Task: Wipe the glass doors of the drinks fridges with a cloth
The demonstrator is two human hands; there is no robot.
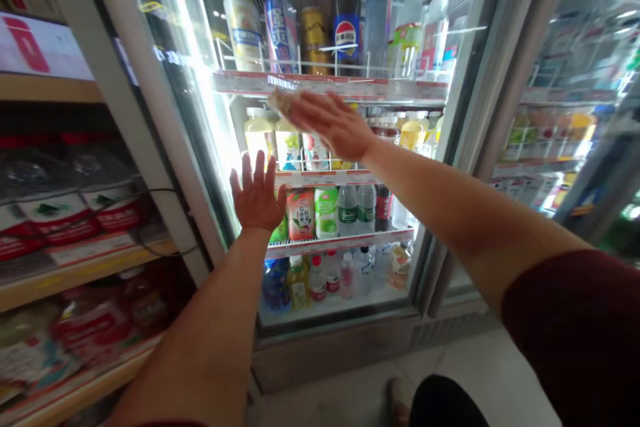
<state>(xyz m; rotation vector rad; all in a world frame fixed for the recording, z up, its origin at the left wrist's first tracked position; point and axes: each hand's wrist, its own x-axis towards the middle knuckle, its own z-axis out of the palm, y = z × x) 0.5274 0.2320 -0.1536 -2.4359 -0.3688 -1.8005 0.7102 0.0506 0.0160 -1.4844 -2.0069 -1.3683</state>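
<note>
My left hand point(257, 195) is open with fingers spread, its palm toward the glass door of a lit drinks cooler point(435, 260); it seems to lie flat on the glass. Higher up and to the right, my right hand point(333, 125) stretches across the same door, slightly blurred. Under its fingertips is a crumpled pale cloth point(281, 101), too smeared to see clearly. Behind the hands stand shelves of bottles and cans, among them a dark cola bottle point(346, 20) and a red drink carton point(301, 213). My right hand covers part of the second shelf.
Wooden shelves with red-labelled packs point(107, 203) stand close on my left, with a dark cable point(165, 190) hanging there. To the right is another glass-fronted cooler point(550, 127). Below lies a tiled floor point(360, 380), with my dark-clad knee point(447, 403) at the bottom.
</note>
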